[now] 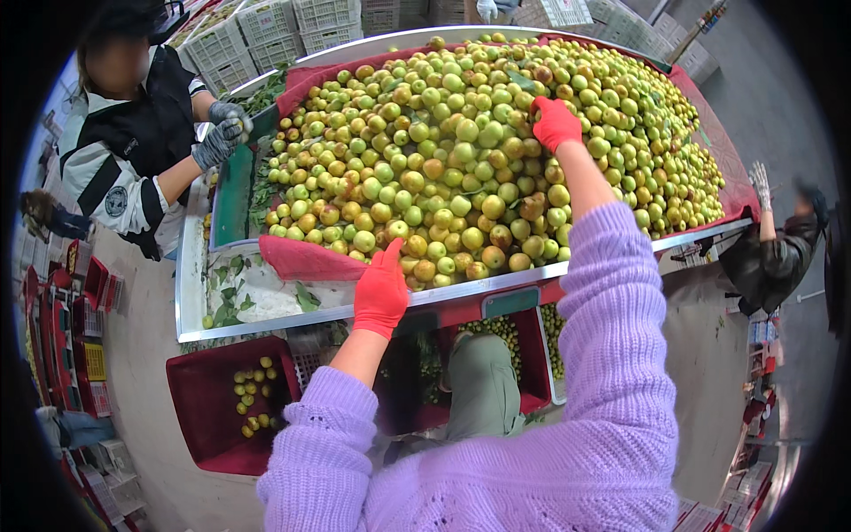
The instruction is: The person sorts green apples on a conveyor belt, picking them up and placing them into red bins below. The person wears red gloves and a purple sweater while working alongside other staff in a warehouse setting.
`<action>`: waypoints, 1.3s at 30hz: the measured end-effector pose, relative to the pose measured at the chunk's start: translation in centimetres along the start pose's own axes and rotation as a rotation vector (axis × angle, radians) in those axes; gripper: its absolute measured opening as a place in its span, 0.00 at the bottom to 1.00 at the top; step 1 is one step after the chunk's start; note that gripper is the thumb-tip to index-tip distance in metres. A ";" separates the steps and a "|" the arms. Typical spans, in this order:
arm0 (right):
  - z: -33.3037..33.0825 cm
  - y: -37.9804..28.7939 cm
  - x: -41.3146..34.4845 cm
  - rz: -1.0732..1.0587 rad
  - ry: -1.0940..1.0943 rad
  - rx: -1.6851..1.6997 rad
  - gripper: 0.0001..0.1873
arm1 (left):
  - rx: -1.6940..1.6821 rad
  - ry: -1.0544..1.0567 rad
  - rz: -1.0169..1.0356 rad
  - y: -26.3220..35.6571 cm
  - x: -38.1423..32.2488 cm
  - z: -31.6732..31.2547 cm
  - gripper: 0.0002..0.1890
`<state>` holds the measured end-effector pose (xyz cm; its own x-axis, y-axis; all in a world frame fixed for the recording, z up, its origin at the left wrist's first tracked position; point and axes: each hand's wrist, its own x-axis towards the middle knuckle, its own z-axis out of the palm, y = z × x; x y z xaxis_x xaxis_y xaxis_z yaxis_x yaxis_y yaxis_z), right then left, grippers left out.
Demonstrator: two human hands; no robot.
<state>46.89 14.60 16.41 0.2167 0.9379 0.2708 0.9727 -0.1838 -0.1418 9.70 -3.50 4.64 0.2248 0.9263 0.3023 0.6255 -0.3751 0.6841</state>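
Observation:
A broad heap of green and brown-blushed fresh jujubes [459, 153] covers the sorting table before me. My right hand [557, 124], in a red glove, reaches to the far part of the heap. Its fingertips are down among the fruit, and whether they grip one is hidden. My left hand [381, 289], also red-gloved, is over the metal rim [465, 292] at the table's near side. Its extended fingers point into the closest jujubes; any fruit under the palm is out of sight. Red cloth [312, 259] lies under the heap, with a flap beside my left hand.
A red-lined crate [226, 405] below the table holds several jujubes. Another red-lined crate [532, 372] stands by my knee [484, 386]. At the left, a co-worker's grey-gloved hands [223, 136] meet over a green tray [234, 199]. Stacked white crates [266, 26] rise behind.

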 end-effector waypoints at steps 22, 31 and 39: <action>10.5 -12.1 11.9 0.059 -0.354 -0.199 0.23 | 0.009 0.078 0.025 0.5 0.8 -0.4 0.10; 9.3 -15.2 0.4 -0.488 0.652 0.254 0.07 | 0.028 0.191 0.086 0.0 0.6 0.0 0.09; 4.9 -18.7 -22.8 -0.326 -0.360 1.037 0.23 | -0.108 0.284 0.057 -0.6 0.1 1.0 0.28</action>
<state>23.39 -1.90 8.22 -0.2326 0.9569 0.1741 0.4049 0.2580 -0.8772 10.12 -3.17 3.62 0.0303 0.8625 0.5051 0.5315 -0.4419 0.7227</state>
